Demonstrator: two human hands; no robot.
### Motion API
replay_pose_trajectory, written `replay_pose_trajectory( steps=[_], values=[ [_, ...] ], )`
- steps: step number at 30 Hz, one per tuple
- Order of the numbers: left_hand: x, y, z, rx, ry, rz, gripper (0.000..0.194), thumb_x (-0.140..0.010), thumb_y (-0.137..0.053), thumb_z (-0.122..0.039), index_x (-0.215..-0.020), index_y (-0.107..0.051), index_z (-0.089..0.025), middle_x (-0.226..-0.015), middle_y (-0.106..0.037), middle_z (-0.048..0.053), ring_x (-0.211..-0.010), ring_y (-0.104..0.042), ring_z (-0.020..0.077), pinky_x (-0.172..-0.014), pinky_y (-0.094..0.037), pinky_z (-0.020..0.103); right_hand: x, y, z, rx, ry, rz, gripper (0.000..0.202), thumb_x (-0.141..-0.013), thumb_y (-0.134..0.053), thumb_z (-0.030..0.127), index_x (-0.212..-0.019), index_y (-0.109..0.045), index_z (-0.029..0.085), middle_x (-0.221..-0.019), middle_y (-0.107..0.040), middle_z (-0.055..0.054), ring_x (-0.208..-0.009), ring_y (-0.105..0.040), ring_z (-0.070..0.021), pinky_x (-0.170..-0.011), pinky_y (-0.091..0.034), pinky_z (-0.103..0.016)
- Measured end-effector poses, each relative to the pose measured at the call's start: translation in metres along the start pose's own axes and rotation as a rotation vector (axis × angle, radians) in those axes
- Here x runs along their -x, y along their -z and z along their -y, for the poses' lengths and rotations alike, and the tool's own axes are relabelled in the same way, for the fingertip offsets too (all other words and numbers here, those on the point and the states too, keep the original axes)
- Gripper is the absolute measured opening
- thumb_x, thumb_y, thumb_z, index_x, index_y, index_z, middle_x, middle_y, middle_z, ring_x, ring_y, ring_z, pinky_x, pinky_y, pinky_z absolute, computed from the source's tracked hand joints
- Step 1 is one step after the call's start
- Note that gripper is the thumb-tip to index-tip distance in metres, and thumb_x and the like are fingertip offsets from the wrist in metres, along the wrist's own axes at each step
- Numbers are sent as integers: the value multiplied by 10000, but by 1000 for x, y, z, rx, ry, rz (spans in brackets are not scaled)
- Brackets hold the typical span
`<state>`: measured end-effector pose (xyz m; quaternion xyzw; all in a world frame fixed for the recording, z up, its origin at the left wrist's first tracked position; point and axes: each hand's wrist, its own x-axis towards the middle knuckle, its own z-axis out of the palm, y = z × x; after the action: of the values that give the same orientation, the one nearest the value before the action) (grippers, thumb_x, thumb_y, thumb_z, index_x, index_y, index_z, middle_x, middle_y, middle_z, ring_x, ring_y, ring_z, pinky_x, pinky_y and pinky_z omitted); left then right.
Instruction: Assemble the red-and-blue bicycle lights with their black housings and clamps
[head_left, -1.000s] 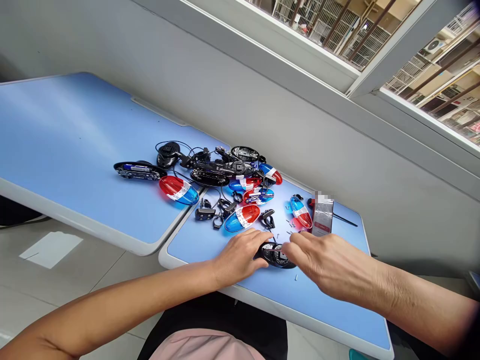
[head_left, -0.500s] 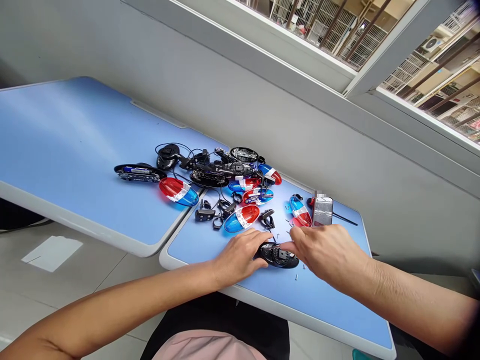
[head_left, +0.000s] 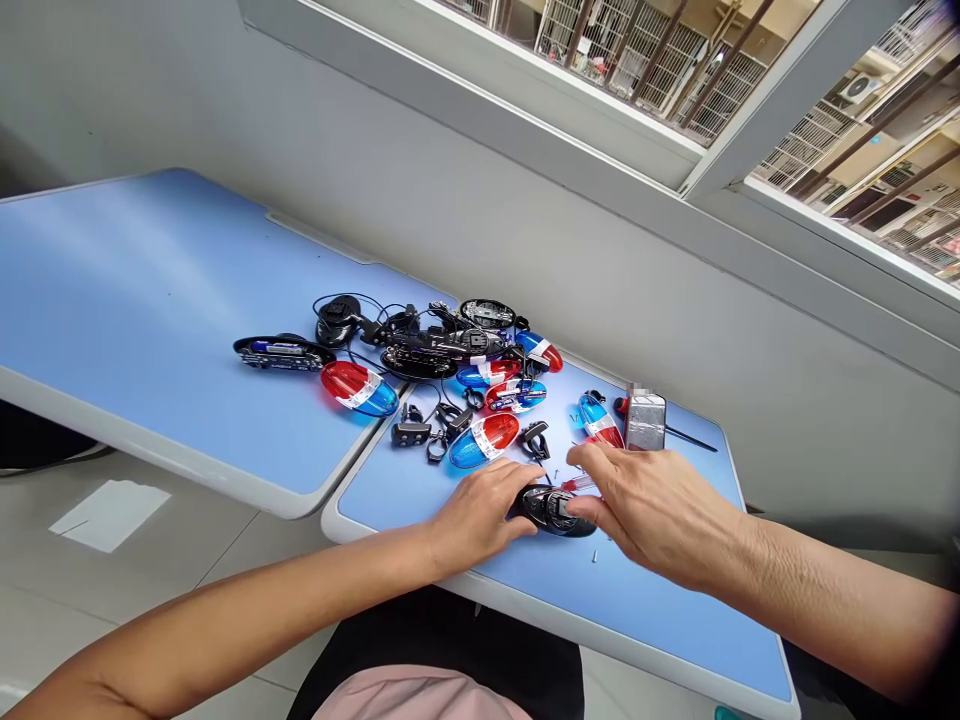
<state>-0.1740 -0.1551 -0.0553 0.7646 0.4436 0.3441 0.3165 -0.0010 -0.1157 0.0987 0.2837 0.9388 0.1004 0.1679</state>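
On the near part of the right table lies a black oval housing [head_left: 553, 508], its bracket side facing up. My left hand [head_left: 484, 510] grips the housing's left end, thumb in front and fingers behind. My right hand [head_left: 645, 500] is over the housing's right end, thumb and forefinger spread around a screwdriver [head_left: 577, 483] with a red handle. Its tip and much of its shaft are hidden. A small screw [head_left: 595, 556] lies in front of the housing. Beyond the right hand sits a red and blue lamp cover [head_left: 600, 418].
Behind my hands are a red and blue cover [head_left: 484, 440], black clamps [head_left: 411, 430] and a heap of black housings with cables [head_left: 420, 355]. Another housing with batteries [head_left: 281, 352] lies on the left table. A grey box-shaped thing [head_left: 645, 420] stands at the back right.
The right hand's fingers have opened apart, and the red screwdriver handle now shows between them. My left hand keeps its hold on the housing. The view has shifted slightly.
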Motion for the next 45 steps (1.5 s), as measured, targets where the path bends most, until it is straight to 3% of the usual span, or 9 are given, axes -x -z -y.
replay_pose_trajectory(
  steps=[2,4,9,15,21,27,33,40,45],
  values=[
    [0,0,0,0,-4,-3,561,-710,-818,-164,-1207,-559,-177,-1038,-676,68,-961,-618,255,-849,-503,372,3,-2,-2,3,155,-82,87,-935,-459,152,-876,-519,174,-732,-596,-34,-517,-486,-142,-432,-146,-280],
    [0,-1,1,0,-9,-4,559,-714,-812,-156,-1211,-556,-186,-1067,-673,70,-988,-614,258,-874,-498,379,6,-6,-4,53,275,-146,162,-886,-420,40,-855,-517,166,-690,-569,-21,-484,-449,-136,-435,-143,-292],
    [1,-3,0,-15,-15,5,540,-716,-802,-146,-1197,-560,-194,-1022,-674,59,-949,-607,250,-833,-497,366,3,-14,-2,152,303,-220,214,-981,-388,162,-811,-518,165,-583,-516,7,-421,-418,-145,-433,-115,-325],
    [2,-3,-3,-16,-2,-5,491,-722,-780,-124,-1163,-577,-200,-962,-665,41,-871,-595,231,-764,-484,338,-4,-6,7,136,84,-19,248,-999,-418,259,-822,-557,154,-540,-559,-13,-406,-456,-146,-418,-114,-315],
    [6,-10,1,-64,-26,-25,420,-792,-714,-176,-1186,-574,-213,-886,-635,29,-756,-587,199,-686,-482,312,1,1,18,-53,-152,149,251,-987,-424,255,-922,-630,128,-729,-683,-114,-608,-644,-228,-478,-312,-280],
    [8,-18,6,-141,-58,-42,300,-827,-677,-298,-1101,-587,-219,-850,-629,20,-655,-579,185,-590,-484,301,10,9,26,-189,-234,73,192,-942,-508,213,-1024,-679,186,-905,-723,-92,-767,-698,-239,-592,-434,-289],
    [8,-21,-2,-215,-59,-59,384,-805,-690,-286,-1155,-549,-219,-974,-662,60,-739,-613,218,-626,-515,332,10,10,25,-294,-411,15,341,-978,-462,339,-896,-742,162,-862,-741,-148,-847,-705,-270,-656,-471,-329],
    [7,-25,-12,-295,-38,-72,365,-753,-697,-210,-1093,-564,-198,-1000,-656,73,-875,-623,254,-713,-526,363,19,11,29,-433,-555,-59,480,-931,-493,528,-818,-744,135,-862,-739,-167,-814,-694,-258,-679,-454,-318],
    [5,-15,-18,-282,93,1,514,-794,-656,-267,-1282,-507,-202,-1104,-666,83,-905,-648,258,-799,-526,407,56,17,12,-555,-687,-222,448,-919,-487,535,-726,-680,180,-763,-709,-73,-769,-649,-202,-615,-376,-257]
  ],
)
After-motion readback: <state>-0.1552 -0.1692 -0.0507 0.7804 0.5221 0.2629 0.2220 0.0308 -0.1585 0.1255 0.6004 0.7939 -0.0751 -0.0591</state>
